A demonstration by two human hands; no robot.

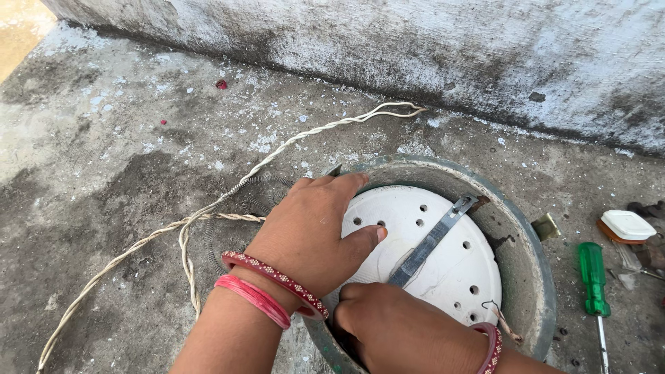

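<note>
Nearest the camera, the right hand is curled at the near rim of the round metal housing, fingers tucked down at the near end of the metal strap; whether they pinch the strap or only press by it I cannot tell. The left hand lies spread across the left side of the white perforated disc, palm down, thumb pressing the disc face and fingertips reaching the far rim, holding nothing closed in its grip.

As a judgement of progress: the disc already sits inside the housing and the strap lies diagonally over it, its far end hooked near the rim, so the seating looks mostly done; the near end of the strap seems not yet fixed, and a small bent wire end pokes up at the disc's right edge, loose. The twisted cord trails away over the concrete floor, its far end bare (connected to nothing that shows).

Counted: two hands, three bangles in view (two left, one right), one housing, one disc with about a dozen visible holes, one strap, one cord, one green-handled screwdriver on the floor to the right, one small white-topped box beyond it, then the stained wall
</note>
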